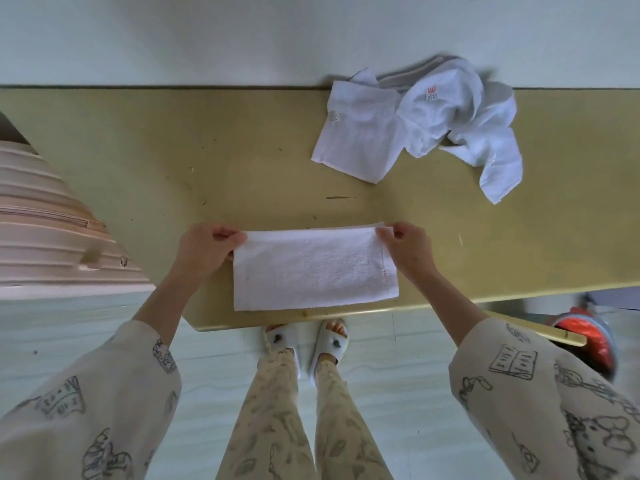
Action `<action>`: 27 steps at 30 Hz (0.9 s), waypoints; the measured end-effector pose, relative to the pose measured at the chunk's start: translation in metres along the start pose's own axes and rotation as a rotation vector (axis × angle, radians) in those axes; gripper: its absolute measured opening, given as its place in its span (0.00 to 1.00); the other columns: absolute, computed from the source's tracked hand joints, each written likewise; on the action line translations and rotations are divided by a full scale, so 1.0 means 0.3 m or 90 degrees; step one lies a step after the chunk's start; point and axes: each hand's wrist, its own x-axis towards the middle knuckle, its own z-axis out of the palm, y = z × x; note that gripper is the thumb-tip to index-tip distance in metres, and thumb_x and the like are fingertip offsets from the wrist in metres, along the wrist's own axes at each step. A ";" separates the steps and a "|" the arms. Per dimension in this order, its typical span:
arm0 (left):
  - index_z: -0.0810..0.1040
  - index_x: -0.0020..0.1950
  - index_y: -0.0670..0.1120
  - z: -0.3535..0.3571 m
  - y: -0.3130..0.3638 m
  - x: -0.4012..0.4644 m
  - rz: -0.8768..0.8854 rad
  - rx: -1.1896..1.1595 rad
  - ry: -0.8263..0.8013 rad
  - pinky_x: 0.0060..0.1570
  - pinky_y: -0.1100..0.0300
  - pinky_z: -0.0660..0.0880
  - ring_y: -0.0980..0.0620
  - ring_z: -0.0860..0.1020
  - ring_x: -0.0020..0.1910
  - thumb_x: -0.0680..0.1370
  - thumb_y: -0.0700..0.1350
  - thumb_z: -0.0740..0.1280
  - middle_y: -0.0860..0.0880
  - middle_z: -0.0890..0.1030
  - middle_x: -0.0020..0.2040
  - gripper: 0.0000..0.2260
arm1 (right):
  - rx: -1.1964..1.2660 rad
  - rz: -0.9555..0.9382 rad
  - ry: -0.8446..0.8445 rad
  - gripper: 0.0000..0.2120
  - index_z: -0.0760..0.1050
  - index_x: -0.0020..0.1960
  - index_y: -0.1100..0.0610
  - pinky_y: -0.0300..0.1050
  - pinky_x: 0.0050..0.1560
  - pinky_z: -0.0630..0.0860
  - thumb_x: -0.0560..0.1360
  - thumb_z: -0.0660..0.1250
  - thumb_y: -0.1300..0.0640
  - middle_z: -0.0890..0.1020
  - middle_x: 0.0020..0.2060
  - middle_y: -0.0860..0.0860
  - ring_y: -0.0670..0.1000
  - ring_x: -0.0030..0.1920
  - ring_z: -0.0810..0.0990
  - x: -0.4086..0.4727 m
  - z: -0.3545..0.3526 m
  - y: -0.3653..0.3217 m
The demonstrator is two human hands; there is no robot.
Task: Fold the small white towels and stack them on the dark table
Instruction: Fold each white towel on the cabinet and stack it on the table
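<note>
Fingers of the left hand are pinching the far left corner of the half-folded white towel, while the right hand is pinching the far right corner in the same narrow thumb-and-fingertip grip, so both hands are holding the doubled far edge. That towel is lying flat at the near edge of the yellowish table, straight ahead at about 12 o'clock from the person's slippered feet, with its long axis running left to right, from 9 o'clock to 3 o'clock, between the two hands. Each hand is sitting at one short end, so neither is nearer; the next fold, as I judge it, is turning on bringing one short end across along that long axis to meet the other. A loose pile of unfolded white towels is waiting at about 1 o'clock, near the far edge and well apart from the right hand, which is the closer one to it. No stack is showing yet
</note>
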 end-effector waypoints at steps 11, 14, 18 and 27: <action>0.79 0.47 0.44 0.022 0.008 0.013 -0.041 0.004 0.032 0.35 0.68 0.69 0.56 0.77 0.34 0.75 0.44 0.68 0.48 0.80 0.41 0.05 | -0.071 -0.021 0.012 0.15 0.75 0.42 0.66 0.43 0.32 0.63 0.76 0.62 0.53 0.76 0.33 0.56 0.52 0.34 0.71 0.025 0.013 -0.009; 0.80 0.46 0.43 0.021 0.010 0.015 -0.052 -0.004 0.033 0.37 0.67 0.70 0.55 0.77 0.34 0.74 0.44 0.69 0.50 0.80 0.38 0.05 | -0.087 -0.021 -0.003 0.13 0.76 0.45 0.63 0.44 0.36 0.66 0.76 0.63 0.53 0.79 0.37 0.56 0.53 0.37 0.74 0.029 0.008 -0.013; 0.79 0.45 0.43 0.022 0.010 0.014 -0.043 0.007 0.052 0.34 0.69 0.69 0.56 0.78 0.33 0.74 0.45 0.70 0.49 0.80 0.38 0.05 | -0.096 -0.012 -0.001 0.13 0.73 0.41 0.61 0.43 0.32 0.63 0.75 0.63 0.52 0.75 0.32 0.54 0.53 0.35 0.72 0.034 0.010 -0.009; 0.73 0.54 0.42 0.034 0.001 -0.027 0.032 0.011 0.247 0.37 0.70 0.66 0.52 0.75 0.37 0.76 0.48 0.67 0.48 0.78 0.44 0.12 | 0.051 -0.014 0.147 0.15 0.71 0.57 0.60 0.43 0.47 0.70 0.76 0.65 0.51 0.76 0.45 0.51 0.51 0.45 0.75 -0.036 0.002 0.007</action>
